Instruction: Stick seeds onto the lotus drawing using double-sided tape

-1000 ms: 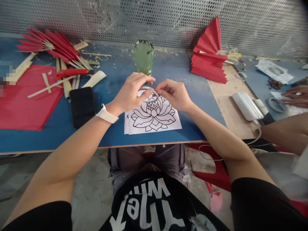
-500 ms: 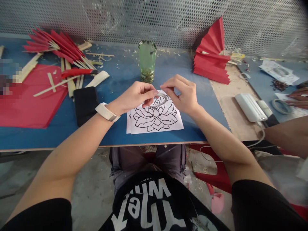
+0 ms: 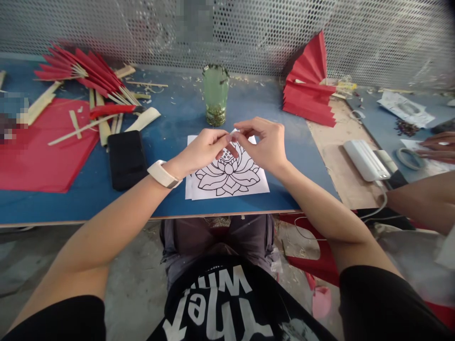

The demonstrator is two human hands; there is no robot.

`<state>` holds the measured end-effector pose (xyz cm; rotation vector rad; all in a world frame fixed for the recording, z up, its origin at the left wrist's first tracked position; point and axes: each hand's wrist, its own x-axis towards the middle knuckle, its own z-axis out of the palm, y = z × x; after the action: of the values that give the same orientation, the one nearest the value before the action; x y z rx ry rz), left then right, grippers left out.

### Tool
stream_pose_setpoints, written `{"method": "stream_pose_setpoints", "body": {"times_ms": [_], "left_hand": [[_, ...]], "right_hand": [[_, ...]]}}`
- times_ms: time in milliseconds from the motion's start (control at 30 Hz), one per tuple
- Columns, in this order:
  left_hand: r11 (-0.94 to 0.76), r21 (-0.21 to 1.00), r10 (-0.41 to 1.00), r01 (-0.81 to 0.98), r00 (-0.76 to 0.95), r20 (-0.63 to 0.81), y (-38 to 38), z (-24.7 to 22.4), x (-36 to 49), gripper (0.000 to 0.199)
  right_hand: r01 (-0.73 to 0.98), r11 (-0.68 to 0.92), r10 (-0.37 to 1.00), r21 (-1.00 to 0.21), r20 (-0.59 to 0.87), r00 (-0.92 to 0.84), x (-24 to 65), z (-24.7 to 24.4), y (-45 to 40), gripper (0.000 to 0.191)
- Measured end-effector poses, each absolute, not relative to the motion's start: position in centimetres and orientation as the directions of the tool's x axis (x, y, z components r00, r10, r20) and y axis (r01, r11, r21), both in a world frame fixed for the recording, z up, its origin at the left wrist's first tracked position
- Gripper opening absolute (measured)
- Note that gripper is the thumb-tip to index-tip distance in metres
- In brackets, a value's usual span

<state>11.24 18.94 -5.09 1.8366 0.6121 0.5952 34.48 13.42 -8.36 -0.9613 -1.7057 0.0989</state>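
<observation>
My left hand [image 3: 208, 148], wearing a white wristband [image 3: 164, 174], is closed in a pinch above a sheet of white paper [image 3: 229, 182] printed with a lotus outline. Half a second ago a thin ring, which looks like a roll of tape, showed in those fingers; now the fingers hide it. My right hand [image 3: 265, 142] meets the left one fingertip to fingertip, thumb and forefinger pinched together. What lies in that pinch is too small to make out. Another white sheet [image 3: 189, 192] peeks out under the lotus drawing's left side.
A green cup [image 3: 215, 94] stands behind the hands. To the left lie a black phone [image 3: 127, 158], red paper [image 3: 46, 156], bamboo strips [image 3: 83, 130] and red folded fans [image 3: 95, 71]. Rightward are another red fan [image 3: 309, 87], a white power bank [image 3: 366, 158] and another person's arm [image 3: 423, 194].
My hands have come together until their fingertips touch, and they sit slightly lower. The ring that showed between them is now hidden. The view has shifted a little.
</observation>
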Motion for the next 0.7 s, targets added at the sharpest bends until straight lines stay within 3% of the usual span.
{"method": "stream_pose_setpoints", "body": {"times_ms": [133, 367, 700], "left_hand": [[-0.298, 0.949, 0.659, 0.099, 0.741, 0.130, 18.8, -5.2, 11.4, 0.030], [-0.590, 0.772, 0.705, 0.236, 0.617, 0.350, 18.9, -6.1, 11.7, 0.039], [-0.534, 0.809, 0.733, 0.246, 0.611, 0.298, 18.8, -7.0, 12.1, 0.048]], "right_hand": [[0.590, 0.647, 0.650, -0.483, 0.754, -0.095, 34.9, -7.6, 13.4, 0.019], [0.578, 0.689, 0.634, -0.439, 0.751, -0.185, 34.5, -7.5, 13.3, 0.016], [0.421, 0.605, 0.765, -0.676, 0.640, -0.070, 33.9, -7.9, 13.3, 0.009]]}}
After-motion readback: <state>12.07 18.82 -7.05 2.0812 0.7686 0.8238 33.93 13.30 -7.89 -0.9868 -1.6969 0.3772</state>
